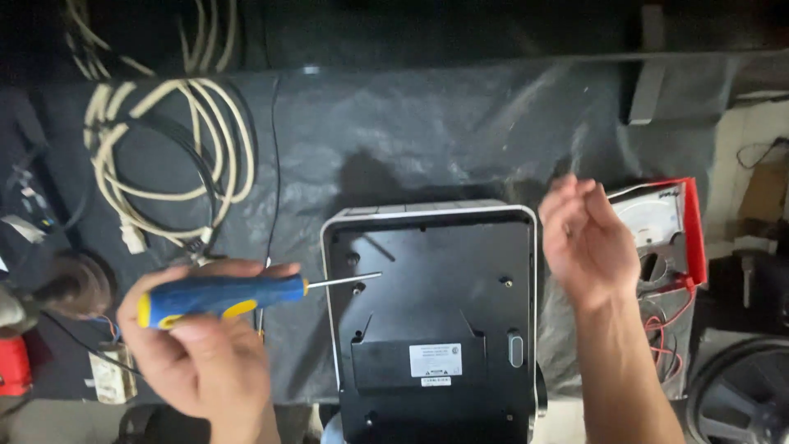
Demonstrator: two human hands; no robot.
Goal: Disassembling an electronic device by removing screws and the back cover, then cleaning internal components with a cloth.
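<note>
Over the black device (431, 316), the left hand (197, 345) grips a blue-and-yellow screwdriver (234, 296) whose tip seems to hover near a screw hole, while the right hand (585, 238), loosely curled and empty, hovers beside its right edge

Two bare forearms are seen, no sleeves worn. Left hand (193, 349) and right hand (585, 238) are ungloved; no rings, watch or bands are visible.
</note>
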